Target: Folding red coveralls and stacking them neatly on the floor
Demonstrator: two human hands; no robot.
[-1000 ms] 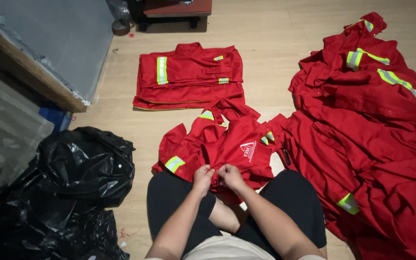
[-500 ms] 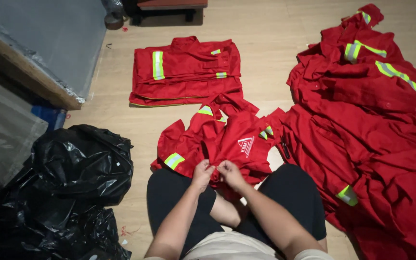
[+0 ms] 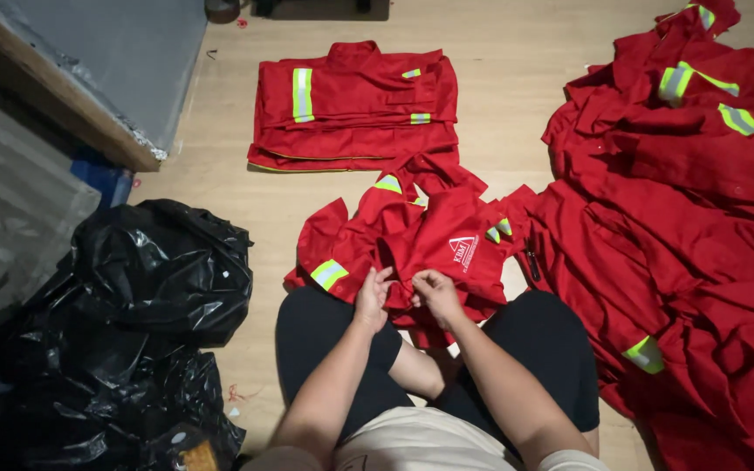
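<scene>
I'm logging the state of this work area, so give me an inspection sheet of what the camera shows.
Surface: pale wooden floor, person seated on it.
Job's things: rumpled red garment with reflective strips, spread before the knees; folded stack beyond it; loose red pile at right.
Clutter: black plastic bags at left.
Grippers: left hand and right hand both pinch the garment's near edge, close together.
Cables: nothing seen.
Surroundings: grey board leaning at upper left.

Dim, warm indoor light; corners darken; sharp focus.
</scene>
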